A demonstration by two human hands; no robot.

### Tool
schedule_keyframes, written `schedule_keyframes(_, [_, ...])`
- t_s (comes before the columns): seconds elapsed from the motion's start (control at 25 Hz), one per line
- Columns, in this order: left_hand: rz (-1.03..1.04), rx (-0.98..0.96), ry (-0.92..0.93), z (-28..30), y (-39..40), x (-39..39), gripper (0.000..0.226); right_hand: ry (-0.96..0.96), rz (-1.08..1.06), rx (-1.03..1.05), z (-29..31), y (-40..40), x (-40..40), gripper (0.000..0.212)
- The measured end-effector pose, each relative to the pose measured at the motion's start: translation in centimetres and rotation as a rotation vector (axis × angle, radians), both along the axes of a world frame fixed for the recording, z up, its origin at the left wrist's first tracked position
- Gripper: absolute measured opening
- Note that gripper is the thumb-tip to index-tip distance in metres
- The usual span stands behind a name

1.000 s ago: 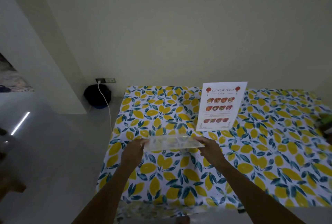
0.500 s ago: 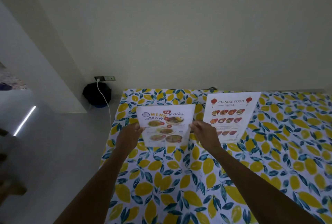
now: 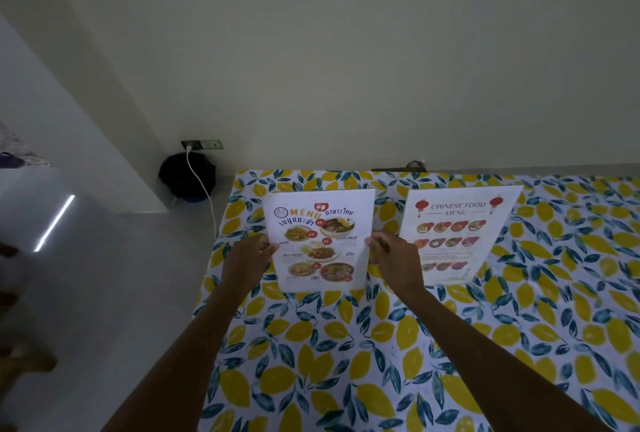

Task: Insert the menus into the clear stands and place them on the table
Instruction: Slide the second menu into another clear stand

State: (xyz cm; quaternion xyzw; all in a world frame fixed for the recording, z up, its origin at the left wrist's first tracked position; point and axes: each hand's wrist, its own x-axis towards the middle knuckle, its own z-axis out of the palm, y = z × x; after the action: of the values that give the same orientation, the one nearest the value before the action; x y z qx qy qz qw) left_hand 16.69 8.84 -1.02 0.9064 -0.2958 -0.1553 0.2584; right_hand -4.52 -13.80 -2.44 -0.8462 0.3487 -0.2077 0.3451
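A Thai food menu (image 3: 320, 241) in a clear stand is upright near the table's far left corner, facing me. My left hand (image 3: 247, 258) grips its left edge and my right hand (image 3: 394, 258) grips its right edge. Whether its base touches the tablecloth is hidden by the sheet. Just to the right, a Chinese food menu (image 3: 457, 234) stands upright in its own clear stand on the lemon-print tablecloth (image 3: 398, 345), touched by neither hand.
The table's left edge runs close beside my left arm, with grey floor (image 3: 104, 293) beyond it. A dark round object (image 3: 187, 177) with a white cable plugged into a wall socket sits on the floor by the wall. The wall stands right behind the table.
The stand, held flat and low a second ago, has been turned upright and carried farther back on the table, next to the Chinese menu. Both hands stayed on its edges.
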Motion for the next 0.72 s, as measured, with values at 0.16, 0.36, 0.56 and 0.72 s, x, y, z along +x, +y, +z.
schedule_keyframes(0.16, [0.004, -0.015, -0.013, -0.19, -0.11, -0.08, 0.028, -0.002, -0.019, 0.040, 0.19, 0.32, 0.04, 0.016])
schedule_keyframes(0.36, [0.011, -0.029, -0.031, -0.43, 0.07, -0.18, 0.031, 0.009, -0.045, 0.013, 0.18, 0.62, 0.39, 0.017])
schedule_keyframes(0.56, [0.063, -0.058, -0.090, -0.56, -0.18, -0.81, 0.033, 0.022, -0.053, -0.052, -0.03, 0.54, 0.68, 0.020])
schedule_keyframes(0.72, [0.072, -0.051, -0.105, -0.87, 0.12, -0.92, 0.040, 0.034, -0.053, -0.070, -0.14, 0.65, 0.69, 0.020])
